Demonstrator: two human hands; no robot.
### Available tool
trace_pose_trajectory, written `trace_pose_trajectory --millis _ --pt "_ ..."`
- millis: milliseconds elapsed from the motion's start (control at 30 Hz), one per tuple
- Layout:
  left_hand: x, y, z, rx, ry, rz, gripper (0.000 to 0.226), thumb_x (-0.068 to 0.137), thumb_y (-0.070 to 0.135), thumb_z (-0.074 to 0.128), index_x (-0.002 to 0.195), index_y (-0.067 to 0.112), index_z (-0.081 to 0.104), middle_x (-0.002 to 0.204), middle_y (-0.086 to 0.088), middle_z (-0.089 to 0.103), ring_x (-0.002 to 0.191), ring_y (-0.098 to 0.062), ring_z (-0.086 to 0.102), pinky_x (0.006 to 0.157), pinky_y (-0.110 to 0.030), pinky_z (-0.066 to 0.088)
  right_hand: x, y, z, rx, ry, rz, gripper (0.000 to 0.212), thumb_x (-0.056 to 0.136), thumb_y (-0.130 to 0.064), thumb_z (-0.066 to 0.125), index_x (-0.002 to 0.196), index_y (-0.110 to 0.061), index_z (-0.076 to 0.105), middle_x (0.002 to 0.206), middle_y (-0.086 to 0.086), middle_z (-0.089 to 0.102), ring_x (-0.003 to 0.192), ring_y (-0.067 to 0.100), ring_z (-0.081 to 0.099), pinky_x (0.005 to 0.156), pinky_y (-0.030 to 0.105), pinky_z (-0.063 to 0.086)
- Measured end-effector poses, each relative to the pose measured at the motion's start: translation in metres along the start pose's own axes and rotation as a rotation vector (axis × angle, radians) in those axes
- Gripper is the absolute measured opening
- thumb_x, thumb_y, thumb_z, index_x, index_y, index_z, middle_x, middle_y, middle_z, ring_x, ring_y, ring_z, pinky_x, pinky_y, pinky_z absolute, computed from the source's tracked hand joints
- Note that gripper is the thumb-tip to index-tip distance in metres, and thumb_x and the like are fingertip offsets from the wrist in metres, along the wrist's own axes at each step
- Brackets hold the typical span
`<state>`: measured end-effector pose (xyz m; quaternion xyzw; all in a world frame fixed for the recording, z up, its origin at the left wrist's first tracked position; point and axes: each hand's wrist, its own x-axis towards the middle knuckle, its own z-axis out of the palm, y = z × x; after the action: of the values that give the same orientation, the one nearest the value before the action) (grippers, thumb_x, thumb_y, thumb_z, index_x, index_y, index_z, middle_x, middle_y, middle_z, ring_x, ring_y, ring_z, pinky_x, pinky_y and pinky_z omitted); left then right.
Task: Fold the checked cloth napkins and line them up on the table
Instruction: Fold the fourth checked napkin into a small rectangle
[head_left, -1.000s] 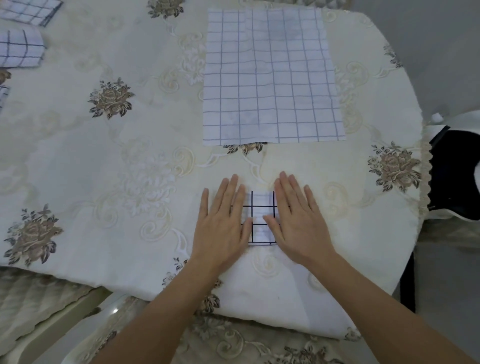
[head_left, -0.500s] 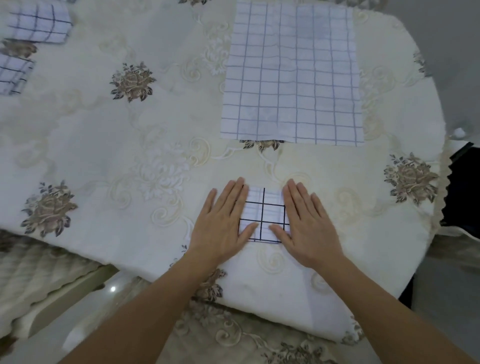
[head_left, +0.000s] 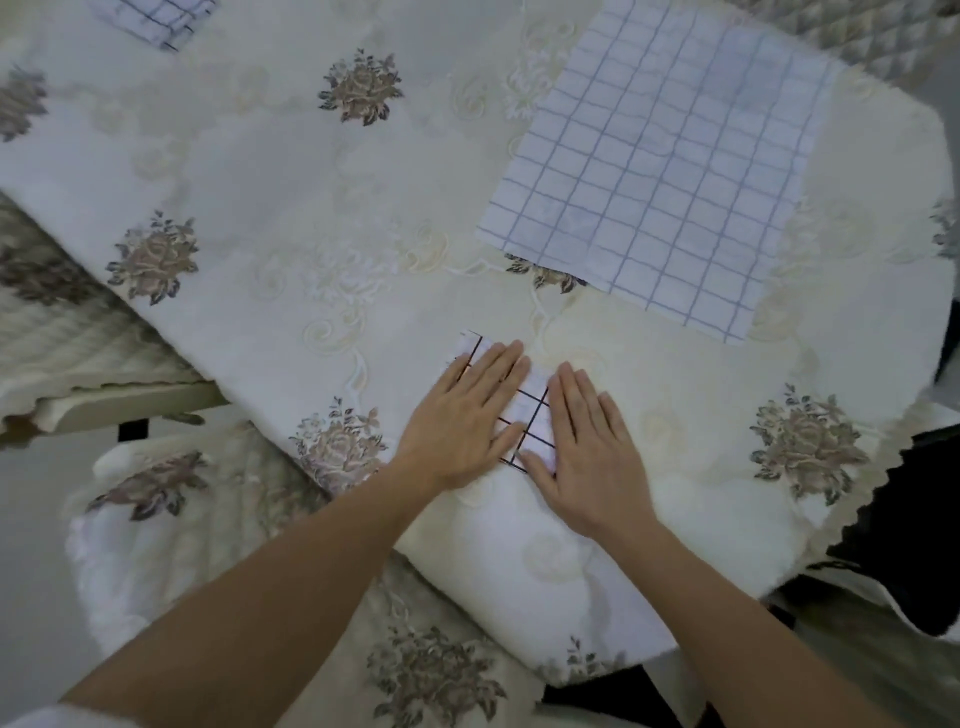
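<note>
folded napkin: a small dark-checked square (head_left: 527, 415) is laid on the counter (head_left: 249, 218) in the lower middle of the frame, close to the near edge.
left hand: the left hand (head_left: 462, 421) is laid flat, fingers straight, and pressed on the napkin's left part; nothing is gripped.
right hand: the right hand (head_left: 592, 457) is laid flat and released, its thumb on the napkin's lower right corner.
in the way: most of the folded napkin is hidden by both hands; only a strip between them and its top corner are seen.
unfolded napkin: a larger, light-checked cloth (head_left: 660, 176) is spread flat at upper right, well apart from the hands.
second folded napkin: one (head_left: 150, 21) is cut off by the top edge at upper left.
tablecloth: a cream cloth with rose motifs (head_left: 156, 257) is draped over the counter.
right edge: a dark object (head_left: 909, 519) is seen, unclear.
</note>
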<state>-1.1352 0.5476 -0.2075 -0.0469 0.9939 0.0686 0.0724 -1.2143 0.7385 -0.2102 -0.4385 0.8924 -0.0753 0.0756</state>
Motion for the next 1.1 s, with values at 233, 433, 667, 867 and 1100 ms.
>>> trace_pose_trajectory --millis 233,433,667,867,1100 --pt "-0.009 -0.006 -0.008 -0.007 -0.079 -0.396 0.088 0.095 0.075 0.012 0.159 0.018 -0.01 0.166 0.001 -0.016 0.153 -0.014 -0.014 0.125 -0.047 0.003 -0.017 0.033 -0.008 -0.044 -0.102 -0.103 0.086 0.101 -0.066 0.025 0.159 -0.006 0.004 0.168 0.009 -0.003 0.155 0.021 -0.003 0.125 0.044 0.012" --pt "-0.026 0.047 -0.022 -0.491 0.281 -0.946 0.078 0.093 0.044 0.061 0.153 0.007 0.029 0.16 -0.017 0.026 0.148 -0.033 0.024 0.118 -0.048 0.023 -0.01 0.037 -0.04 -0.007 -0.217 -0.133 0.082 0.099 -0.063 0.022 0.159 -0.007 0.015 0.165 0.012 0.02 0.152 0.026 0.022 0.12 0.041 0.025" --pt "-0.034 0.127 -0.049 -0.868 0.528 -1.444 0.025 0.094 0.03 0.062 0.113 0.015 0.059 0.111 0.0 0.056 0.082 -0.015 0.05 0.075 -0.029 0.036 0.061 0.031 -0.074 0.097 -0.193 -0.152 0.038 0.1 -0.034 0.048 0.131 -0.013 0.054 0.115 0.009 0.059 0.1 0.029 0.056 0.078 0.04 0.05" --pt "-0.02 0.145 -0.047 -1.018 0.56 -1.674 0.021 0.093 0.036 0.065 0.103 0.018 0.064 0.096 0.007 0.069 0.085 -0.013 0.058 0.076 -0.025 0.04 0.096 0.015 -0.068 0.242 -0.286 -0.087 0.026 0.099 -0.036 0.054 0.113 -0.015 0.063 0.106 0.002 0.065 0.096 0.023 0.061 0.078 0.035 0.049" --pt "0.001 0.137 -0.047 -1.162 0.617 -1.863 0.02 0.092 0.033 0.068 0.099 0.018 0.057 0.085 0.009 0.059 0.08 -0.014 0.054 0.074 -0.026 0.038 0.103 0.011 -0.07 0.409 -0.423 0.047 0.03 0.096 -0.029 0.06 0.092 0.001 0.065 0.084 0.013 0.068 0.084 0.031 0.063 0.077 0.043 0.052"
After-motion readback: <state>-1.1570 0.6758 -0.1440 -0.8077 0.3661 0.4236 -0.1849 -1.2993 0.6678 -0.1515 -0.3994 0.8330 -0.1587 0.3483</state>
